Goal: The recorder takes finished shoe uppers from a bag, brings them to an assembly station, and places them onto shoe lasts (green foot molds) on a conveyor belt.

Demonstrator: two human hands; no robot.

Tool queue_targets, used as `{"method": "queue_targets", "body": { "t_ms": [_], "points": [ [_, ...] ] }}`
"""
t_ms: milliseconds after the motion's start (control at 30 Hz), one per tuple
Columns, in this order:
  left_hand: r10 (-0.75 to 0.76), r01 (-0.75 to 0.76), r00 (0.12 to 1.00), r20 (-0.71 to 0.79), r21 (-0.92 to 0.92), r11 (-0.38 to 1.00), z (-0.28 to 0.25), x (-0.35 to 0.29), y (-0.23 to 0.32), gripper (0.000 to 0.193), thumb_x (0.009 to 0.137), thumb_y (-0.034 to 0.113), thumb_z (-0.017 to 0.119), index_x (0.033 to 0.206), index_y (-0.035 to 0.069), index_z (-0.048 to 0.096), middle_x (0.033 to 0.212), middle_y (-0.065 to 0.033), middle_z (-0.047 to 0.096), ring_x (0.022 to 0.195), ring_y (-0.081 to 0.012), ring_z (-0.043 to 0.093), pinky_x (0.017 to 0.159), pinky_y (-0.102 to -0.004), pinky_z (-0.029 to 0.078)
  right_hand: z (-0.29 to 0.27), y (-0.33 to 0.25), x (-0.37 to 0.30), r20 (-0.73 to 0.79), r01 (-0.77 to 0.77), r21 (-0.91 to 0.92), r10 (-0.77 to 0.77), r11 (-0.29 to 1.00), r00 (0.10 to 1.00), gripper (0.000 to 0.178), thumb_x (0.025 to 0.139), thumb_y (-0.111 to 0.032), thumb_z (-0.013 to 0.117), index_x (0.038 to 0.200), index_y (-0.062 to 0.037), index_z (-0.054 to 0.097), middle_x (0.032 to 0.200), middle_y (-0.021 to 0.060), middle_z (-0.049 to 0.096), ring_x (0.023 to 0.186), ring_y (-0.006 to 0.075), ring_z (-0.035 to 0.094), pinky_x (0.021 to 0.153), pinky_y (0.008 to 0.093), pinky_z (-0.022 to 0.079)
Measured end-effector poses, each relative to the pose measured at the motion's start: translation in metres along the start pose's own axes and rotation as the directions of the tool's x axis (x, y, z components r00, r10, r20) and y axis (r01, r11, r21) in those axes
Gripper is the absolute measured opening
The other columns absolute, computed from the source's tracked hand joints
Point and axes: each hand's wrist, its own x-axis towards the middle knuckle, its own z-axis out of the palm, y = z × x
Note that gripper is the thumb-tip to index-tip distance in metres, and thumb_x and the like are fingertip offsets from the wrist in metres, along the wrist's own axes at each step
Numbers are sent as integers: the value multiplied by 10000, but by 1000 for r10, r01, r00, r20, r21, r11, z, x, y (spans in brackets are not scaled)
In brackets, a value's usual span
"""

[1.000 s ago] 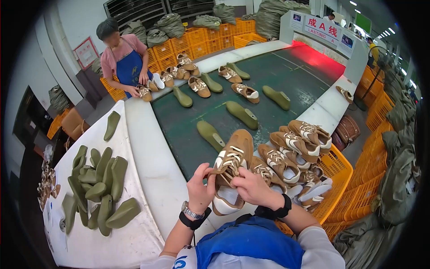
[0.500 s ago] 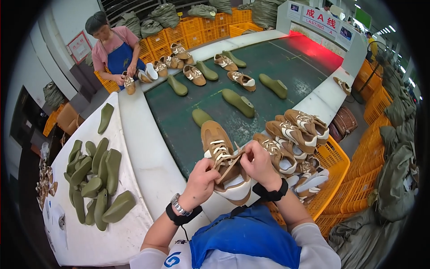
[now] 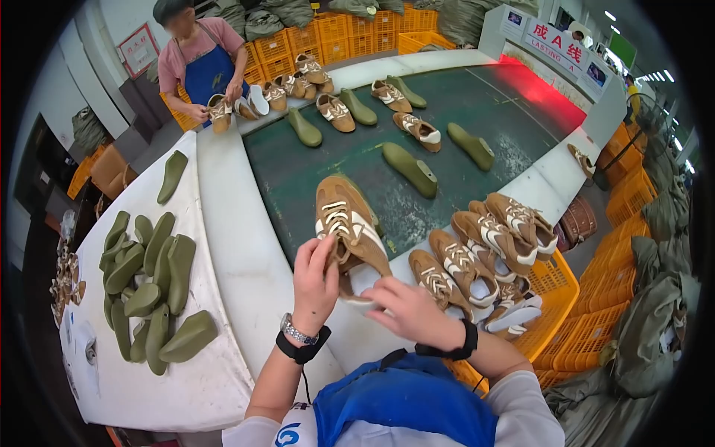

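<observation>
Left hand [image 3: 314, 279] gripping the side of a tan suede sneaker with white stripes and laces [image 3: 348, 231] at frame centre, right hand [image 3: 408, 313] pressing its heel end from below, fingers spread, dark green conveyor belt [image 3: 357, 167] lying beyond, olive green plastic shoe lasts [image 3: 149, 287] lying heaped at left.

Shoe factory floor around a green conveyor belt

A green conveyor belt [image 3: 477, 112] runs between white side tables [image 3: 223, 223] toward a white tunnel unit [image 3: 555, 56] glowing red at its mouth. Orange plastic crates [image 3: 328, 33] are stacked along the far wall, with grey-green sacks [image 3: 287, 11] piled on top. Ceiling strip lights [image 3: 655, 74] shine at right; what looks like a dark doorway [image 3: 45, 167] opens at left.
</observation>
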Motion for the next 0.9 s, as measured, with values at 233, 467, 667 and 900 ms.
{"method": "queue_targets", "body": {
  "t_ms": [233,467,667,900],
  "points": [
    [-239,179,948,212,269,946,-35,-42,-72,379,763,83,649,1130,43,561,1137,-193,533,1037,-352,513,881,-397,437,-9,164,85,79,-330,-124,341,936,937,295,708,-93,653,987,-71,563,967,150,581,892,348,584,769,412,479],
    [-525,403,851,29,606,686,-125,-126,-153,388,735,38,629,1116,34,558,1072,-192,550,1042,-378,501,897,-419,418,51,336,158,-135,-487,-186,469,853,873,400,702,-101,663,1091,-96,568,998,180,585,990,355,562,847,414,463],
    [-692,356,693,-199,930,89,-269,-221,-252,674,645,38,665,1271,99,425,1253,-171,428,1213,-373,365,954,-522,332,82,277,161,363,-384,-48,375,922,853,354,767,-169,587,1109,-77,588,1003,177,629,959,333,592,824,400,478],
    [-889,287,450,-89,957,50,-313,-217,-283,1077,399,324,859,1329,218,325,1285,-169,373,1202,-344,379,975,-488,332,64,175,57,520,-202,33,156,979,840,307,805,-159,567,1097,-68,588,964,179,636,884,350,604,777,423,481]
  ]
}}
